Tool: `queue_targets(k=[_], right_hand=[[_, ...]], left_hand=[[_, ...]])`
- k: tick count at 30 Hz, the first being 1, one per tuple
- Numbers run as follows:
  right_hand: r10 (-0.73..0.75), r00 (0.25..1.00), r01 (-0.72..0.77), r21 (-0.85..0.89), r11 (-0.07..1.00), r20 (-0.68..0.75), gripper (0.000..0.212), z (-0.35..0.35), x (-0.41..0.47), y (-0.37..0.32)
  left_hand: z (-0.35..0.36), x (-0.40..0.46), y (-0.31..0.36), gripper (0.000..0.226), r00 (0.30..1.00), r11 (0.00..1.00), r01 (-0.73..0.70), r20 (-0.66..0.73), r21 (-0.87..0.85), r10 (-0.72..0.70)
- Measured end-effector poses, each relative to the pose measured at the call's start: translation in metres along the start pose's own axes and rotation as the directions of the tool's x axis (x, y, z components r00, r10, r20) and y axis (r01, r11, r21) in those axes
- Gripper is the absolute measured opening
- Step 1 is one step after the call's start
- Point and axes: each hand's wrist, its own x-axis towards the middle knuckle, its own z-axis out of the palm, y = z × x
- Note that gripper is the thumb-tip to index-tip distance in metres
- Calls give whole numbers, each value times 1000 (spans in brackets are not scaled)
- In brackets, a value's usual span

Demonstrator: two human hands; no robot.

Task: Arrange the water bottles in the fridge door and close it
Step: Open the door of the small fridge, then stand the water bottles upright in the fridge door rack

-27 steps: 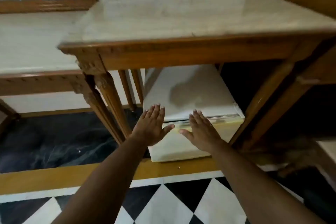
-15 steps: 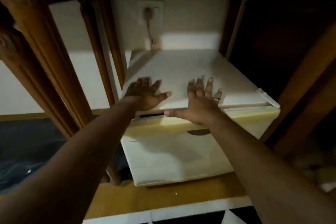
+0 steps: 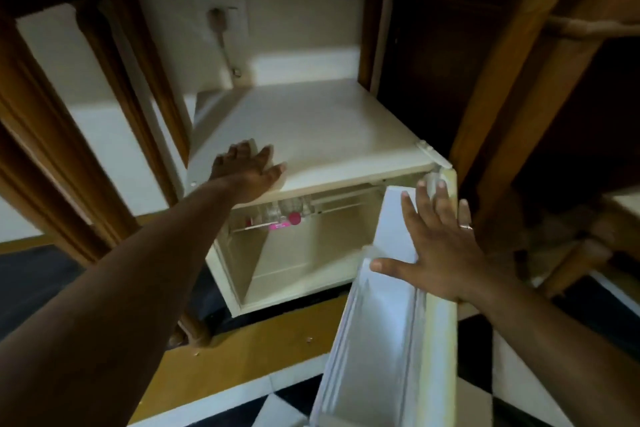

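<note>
A small cream fridge [image 3: 322, 135] stands under a wooden table with its door [image 3: 388, 340] swung open toward me on the right. Clear water bottles [image 3: 284, 213] with pink caps and labels lie on a wire shelf high inside. My left hand [image 3: 247, 170] rests flat on the front edge of the fridge top, fingers spread. My right hand [image 3: 440, 246] lies flat against the top of the open door, fingers apart, a ring on one finger. The door's inner shelves show no bottles.
Carved wooden table legs [image 3: 114, 135] stand left of the fridge and more wooden framing [image 3: 512, 87] on the right. A plug sits in a wall socket [image 3: 221, 15] behind. The floor has a yellow band [image 3: 242, 350] and black-and-white tiles.
The fridge door was shut with both hands on top; now it stands open to the right with my right hand on it. My view has dropped lower and closer.
</note>
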Motion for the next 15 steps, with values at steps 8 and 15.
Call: queue_targets(k=[8,15], right_hand=[[337,939,-343,-161,925,-64,125,-8,-67,79],[446,887,-460,-169,871,-119,115,-2,-70,114]], left_hand=[[9,19,111,66,967,967,-254,-11,0,254],[13,36,130,69,970,970,-242,-22,20,242]])
